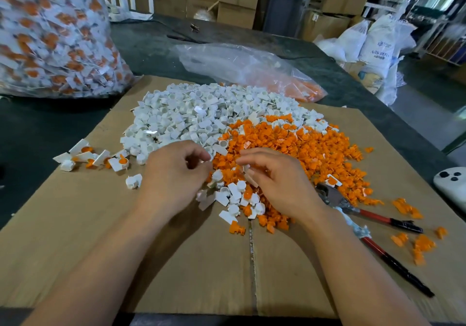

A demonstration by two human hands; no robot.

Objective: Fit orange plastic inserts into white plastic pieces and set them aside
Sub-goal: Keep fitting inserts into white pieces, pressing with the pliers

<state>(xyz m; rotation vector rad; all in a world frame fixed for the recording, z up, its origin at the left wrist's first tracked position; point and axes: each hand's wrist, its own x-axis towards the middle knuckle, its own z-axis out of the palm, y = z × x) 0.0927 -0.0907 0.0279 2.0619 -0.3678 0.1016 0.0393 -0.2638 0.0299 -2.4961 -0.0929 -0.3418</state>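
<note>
A dark tabletop (156, 48) carries a flattened cardboard sheet (75, 237), a full clear bag (50, 35) of assembled pieces and a half-empty bag (239, 66). On the cardboard lie white pieces (201, 114), orange inserts (302, 149) and red-handled pliers (373, 227).

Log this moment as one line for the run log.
left hand: curled at white pieces | right hand: over orange inserts, grip unclear | finished pieces: left on cardboard

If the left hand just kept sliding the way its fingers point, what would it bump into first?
Probably the orange inserts: the left hand points up and to the right, at the seam where they meet the white pieces. Depth is hard to judge.
</note>
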